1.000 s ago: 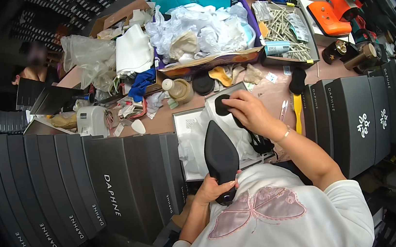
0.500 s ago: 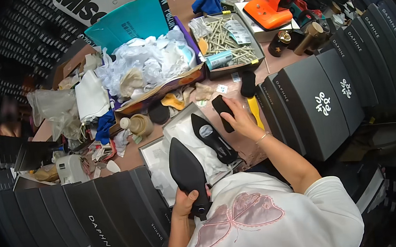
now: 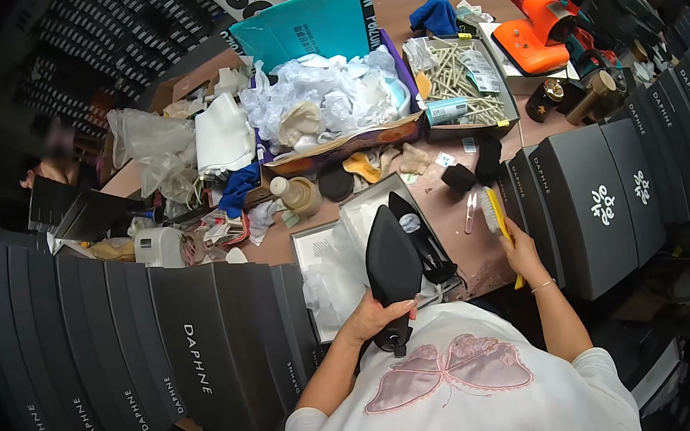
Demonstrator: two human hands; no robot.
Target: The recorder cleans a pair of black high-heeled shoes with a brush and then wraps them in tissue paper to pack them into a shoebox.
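My left hand (image 3: 373, 316) is closed around the heel end of a black pointed shoe (image 3: 392, 257), its sole facing up. Its mate, a second black shoe (image 3: 424, 249), lies in an open shoebox (image 3: 305, 241) lined with white tissue paper (image 3: 331, 277). Over at the right, my right hand (image 3: 523, 250) grips a yellow brush (image 3: 502, 223) with pale bristles, held upright by its handle. A black sponge-like block (image 3: 458, 178) and small thread snips (image 3: 471, 212) lie on the table just beyond the brush.
Stacked dark shoeboxes flank me at left (image 3: 206, 342) and right (image 3: 582, 205). Behind the shoes stand a carton of crumpled tissue (image 3: 332, 102), a box of pale sticks (image 3: 465, 74) and a pump bottle (image 3: 298, 193). An orange device (image 3: 536, 36) sits at back right.
My right hand has let go of the black block and taken up the yellow brush. The left hand still holds the shoe. The whole view has shifted, with things appearing farther right.
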